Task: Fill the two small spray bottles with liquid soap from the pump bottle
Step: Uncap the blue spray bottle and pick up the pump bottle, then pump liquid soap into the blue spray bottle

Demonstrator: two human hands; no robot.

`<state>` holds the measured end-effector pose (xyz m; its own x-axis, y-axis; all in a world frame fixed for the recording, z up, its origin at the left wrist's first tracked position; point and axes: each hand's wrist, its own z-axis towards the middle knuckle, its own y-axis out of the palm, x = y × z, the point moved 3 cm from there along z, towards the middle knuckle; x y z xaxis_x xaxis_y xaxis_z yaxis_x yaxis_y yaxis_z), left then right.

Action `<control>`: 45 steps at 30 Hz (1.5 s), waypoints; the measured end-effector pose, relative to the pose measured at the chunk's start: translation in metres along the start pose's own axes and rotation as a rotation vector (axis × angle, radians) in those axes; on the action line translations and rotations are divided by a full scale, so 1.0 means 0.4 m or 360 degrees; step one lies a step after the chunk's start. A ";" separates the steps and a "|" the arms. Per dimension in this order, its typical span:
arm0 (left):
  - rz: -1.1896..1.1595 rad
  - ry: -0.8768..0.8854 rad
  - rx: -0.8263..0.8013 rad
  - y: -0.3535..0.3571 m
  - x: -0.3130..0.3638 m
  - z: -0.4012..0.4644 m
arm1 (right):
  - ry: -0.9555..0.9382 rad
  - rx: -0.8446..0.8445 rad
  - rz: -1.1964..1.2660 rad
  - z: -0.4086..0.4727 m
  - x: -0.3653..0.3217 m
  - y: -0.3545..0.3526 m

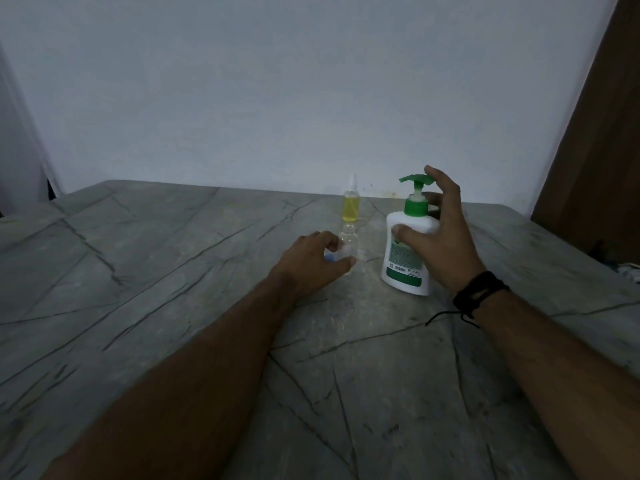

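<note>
A white pump bottle [403, 261] with a green pump head stands on the grey marble table [173, 271]. My right hand [440, 244] wraps its body from the right, thumb on the front, index finger raised by the pump head. Left of it stands a small clear spray bottle [347, 241] with no cap, looking empty. My left hand [311, 265] holds it low between thumb and fingers, with something small and blue tucked in the palm. Behind it stands a second small spray bottle [350, 206] with yellow liquid and its white spray top on.
A pale wall runs along the table's far edge. A brown wooden panel [595, 133] stands at the right. A dark object and something white lie at the table's right edge [620, 265]. My right wrist wears a black band [479, 294].
</note>
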<state>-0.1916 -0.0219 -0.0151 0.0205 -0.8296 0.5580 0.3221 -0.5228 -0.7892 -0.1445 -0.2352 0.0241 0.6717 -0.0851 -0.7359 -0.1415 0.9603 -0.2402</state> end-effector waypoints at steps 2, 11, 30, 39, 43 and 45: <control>0.0014 0.0006 0.0004 0.000 0.001 -0.001 | 0.0046 -0.0107 0.0067 -0.004 0.014 0.001; 0.0049 0.0064 0.0063 -0.001 0.008 -0.010 | 0.0280 -0.0340 0.0347 0.006 0.049 0.005; -0.0172 0.0047 0.0089 -0.010 0.021 -0.015 | -0.0177 -0.0496 -0.0313 -0.003 -0.027 0.059; -0.0167 0.0099 0.0086 -0.007 0.019 -0.015 | -0.0126 -0.0621 -0.0518 0.005 -0.031 0.076; -0.0191 0.0122 0.0113 -0.009 0.020 -0.018 | -0.0029 -0.0637 -0.0466 0.010 -0.038 0.068; -0.0177 0.0115 0.0107 -0.007 0.019 -0.016 | -0.0007 -0.0653 -0.0442 0.011 -0.037 0.065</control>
<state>-0.1984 -0.0280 -0.0101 -0.0862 -0.7805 0.6192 0.3814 -0.6000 -0.7032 -0.1551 -0.2077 0.0315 0.7276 -0.3211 -0.6062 -0.2308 0.7176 -0.6571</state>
